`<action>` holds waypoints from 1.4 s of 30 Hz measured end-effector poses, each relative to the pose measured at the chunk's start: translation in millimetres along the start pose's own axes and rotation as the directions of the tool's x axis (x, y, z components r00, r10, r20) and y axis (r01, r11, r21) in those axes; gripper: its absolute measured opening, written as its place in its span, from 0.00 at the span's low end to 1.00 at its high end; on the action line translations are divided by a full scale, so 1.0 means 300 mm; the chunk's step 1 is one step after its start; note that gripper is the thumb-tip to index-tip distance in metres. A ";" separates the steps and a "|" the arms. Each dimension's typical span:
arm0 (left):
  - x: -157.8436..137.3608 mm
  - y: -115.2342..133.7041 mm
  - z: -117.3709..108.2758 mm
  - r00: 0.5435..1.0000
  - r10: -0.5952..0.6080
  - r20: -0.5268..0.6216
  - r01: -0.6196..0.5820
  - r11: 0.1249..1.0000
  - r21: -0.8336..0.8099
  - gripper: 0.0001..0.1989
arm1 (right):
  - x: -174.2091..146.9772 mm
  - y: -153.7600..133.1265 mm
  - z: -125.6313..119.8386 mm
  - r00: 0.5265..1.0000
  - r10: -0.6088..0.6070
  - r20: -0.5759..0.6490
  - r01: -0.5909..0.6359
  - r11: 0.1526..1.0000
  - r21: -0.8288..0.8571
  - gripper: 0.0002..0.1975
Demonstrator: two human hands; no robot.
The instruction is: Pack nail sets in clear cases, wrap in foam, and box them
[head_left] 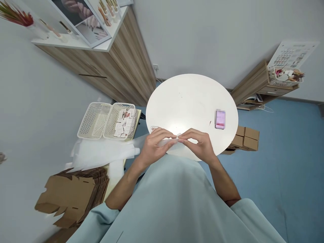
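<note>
Over the near edge of the round white table [192,98], my left hand [157,143] and my right hand [198,143] meet, fingertips almost touching. Both pinch a thin white translucent sheet [164,142]. Part of it shows under the left fingers; whether it is a bag or a flat piece I cannot tell. Behind my left hand lies a small white card [154,129] with red print, partly covered. To the right on the tabletop rests a phone [220,119] with a blurred pinkish screen.
At the left stand two white baskets, one [95,119] beside another with printed cards [124,123]. White translucent sheets [101,152] and flattened cardboard boxes [68,194] lie nearer. Brown boxes [244,138] sit beyond the table's right edge. Cabinets [126,50] flank the wall.
</note>
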State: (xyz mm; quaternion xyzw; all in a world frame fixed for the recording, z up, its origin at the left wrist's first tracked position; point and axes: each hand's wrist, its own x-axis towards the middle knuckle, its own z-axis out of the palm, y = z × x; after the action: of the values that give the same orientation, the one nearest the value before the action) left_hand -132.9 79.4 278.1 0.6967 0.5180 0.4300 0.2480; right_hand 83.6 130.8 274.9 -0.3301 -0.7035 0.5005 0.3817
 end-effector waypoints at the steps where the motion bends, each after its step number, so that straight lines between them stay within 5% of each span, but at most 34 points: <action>1: -0.004 -0.001 -0.004 1.000 -0.007 -0.012 0.007 1.000 -0.016 0.12 | -0.002 -0.006 -0.008 1.000 -0.005 -0.005 0.005 1.000 -0.006 0.09; 10: -0.027 0.005 -0.047 0.991 0.067 -0.114 -0.061 0.997 0.052 0.05 | 0.011 -0.033 -0.050 0.993 0.021 0.112 -0.021 1.000 -0.008 0.15; 19: -0.041 -0.027 -0.112 0.995 -0.052 -0.081 0.049 0.998 -0.049 0.09 | 0.027 -0.026 -0.043 1.000 0.001 0.020 -0.001 1.000 -0.005 0.11; 30: -0.066 -0.029 -0.122 0.993 -0.004 -0.120 0.005 1.000 0.008 0.06 | 0.046 -0.012 -0.012 0.998 0.013 0.067 -0.014 1.000 0.019 0.10; 34: -0.084 -0.047 -0.132 0.997 -0.073 -0.031 0.071 0.996 -0.058 0.19 | 0.050 -0.011 -0.017 0.996 0.008 0.092 -0.010 1.000 0.019 0.09; 39: -0.089 -0.037 -0.108 0.990 -0.052 -0.127 0.044 0.997 -0.070 0.06 | 0.047 -0.015 -0.026 0.994 0.043 0.105 -0.045 0.999 0.024 0.10; 42: -0.085 -0.023 -0.096 0.982 -0.031 -0.189 0.028 0.999 -0.017 0.06 | 0.041 -0.012 -0.031 0.988 0.095 0.121 -0.097 0.995 0.016 0.11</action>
State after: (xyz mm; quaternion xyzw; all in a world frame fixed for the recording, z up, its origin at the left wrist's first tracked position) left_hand -163.4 55.1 278.4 0.6432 0.5462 0.4942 0.2089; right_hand 85.2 144.4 282.9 -0.3288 -0.7029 0.5448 0.3178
